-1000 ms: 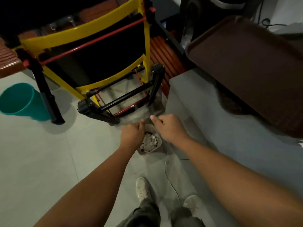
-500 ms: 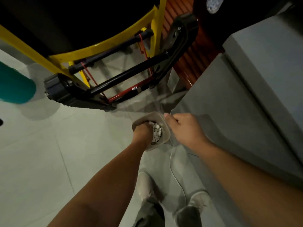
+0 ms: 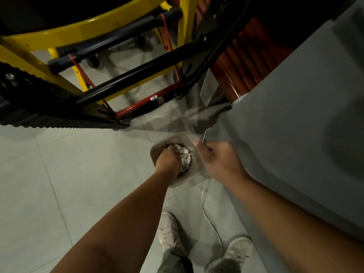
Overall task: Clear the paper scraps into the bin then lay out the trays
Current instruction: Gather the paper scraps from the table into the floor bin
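Plainly, scraps could be spilled onto the floor if the small bin point(image 3: 178, 160), set on the tiles beside the grey counter point(image 3: 291, 123), is tipped. The left hand point(image 3: 168, 161) is pushed down inside, closed on the paper scraps point(image 3: 186, 155); the right hand point(image 3: 216, 160) is fisted alongside the rim, its contents not discernible.

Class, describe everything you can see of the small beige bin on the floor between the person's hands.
The small beige bin is a squarish container with rounded corners and a smooth rim, apparently plastic. It stands upright on the pale tiled floor, beside the grey counter and ahead of the person's shoes. White paper scraps fill it. The left hand is pushed down inside among the scraps; the right hand is at its right rim, seemingly steadying it. A thin white cable runs past its right side.
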Available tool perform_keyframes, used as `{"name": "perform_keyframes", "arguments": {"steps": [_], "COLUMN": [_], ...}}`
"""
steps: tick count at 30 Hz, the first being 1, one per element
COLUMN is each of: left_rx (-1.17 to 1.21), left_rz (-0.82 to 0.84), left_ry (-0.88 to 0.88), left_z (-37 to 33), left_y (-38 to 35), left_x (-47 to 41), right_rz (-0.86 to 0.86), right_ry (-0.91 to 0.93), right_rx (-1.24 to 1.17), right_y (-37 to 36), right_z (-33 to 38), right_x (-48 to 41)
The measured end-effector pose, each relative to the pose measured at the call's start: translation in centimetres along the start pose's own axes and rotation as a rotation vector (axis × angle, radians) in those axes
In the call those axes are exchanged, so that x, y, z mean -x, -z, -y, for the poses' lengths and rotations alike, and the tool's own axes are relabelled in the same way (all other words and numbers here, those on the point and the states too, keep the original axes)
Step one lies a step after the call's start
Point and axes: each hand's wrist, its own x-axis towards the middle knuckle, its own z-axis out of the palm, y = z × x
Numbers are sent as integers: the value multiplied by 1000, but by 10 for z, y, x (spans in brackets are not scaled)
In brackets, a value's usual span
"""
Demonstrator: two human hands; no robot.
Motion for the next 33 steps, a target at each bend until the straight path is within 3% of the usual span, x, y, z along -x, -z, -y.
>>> {"name": "perform_keyframes", "arguments": {"steps": [11, 19, 24, 33], "left_rx": [-117, -93, -88, -74], "left_rz": [-117, -175, -190, -197], "left_ry": [-108, -102, -90, -113], "left_z": [52, 90, 100, 52], "left_y": [20, 48, 52, 73], "left_x": [25, 45, 54, 99], "right_rz": [10, 202, 293, 181], "right_ry": [-94, -272, -267, -108], "right_rx": [31, -2, 162, 169], "right_y": [-48, -109, -116, -64], "right_z": [-24, -44, -49, -12], "right_x": [-11, -36, -35, -2]}}
